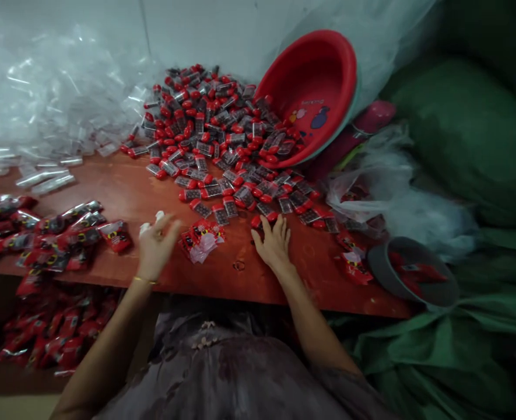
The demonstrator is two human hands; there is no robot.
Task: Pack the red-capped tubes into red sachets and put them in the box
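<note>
My left hand [156, 248], a little blurred, hovers over the table's front left with its fingers apart. White coverings show on two of its fingertips, and I see nothing held in it. My right hand [274, 244] has its fingers curled over a small clear container with a red cap [256, 221], partly hidden under the fingertips. Between my hands lies a small stack of red printed packets [202, 239]. Just beyond spreads a large heap of red-capped clear containers with dark contents [200, 125].
A red basin [323, 58] lies tipped against the heap. Clear plastic sleeves [52, 93] pile up at back left, above filled red packages [60, 236]. At right stand a grey bowl [378, 265], plastic bags [424, 216] and green sacks [463, 134]. More red packages [60, 326] lie below the table's left edge.
</note>
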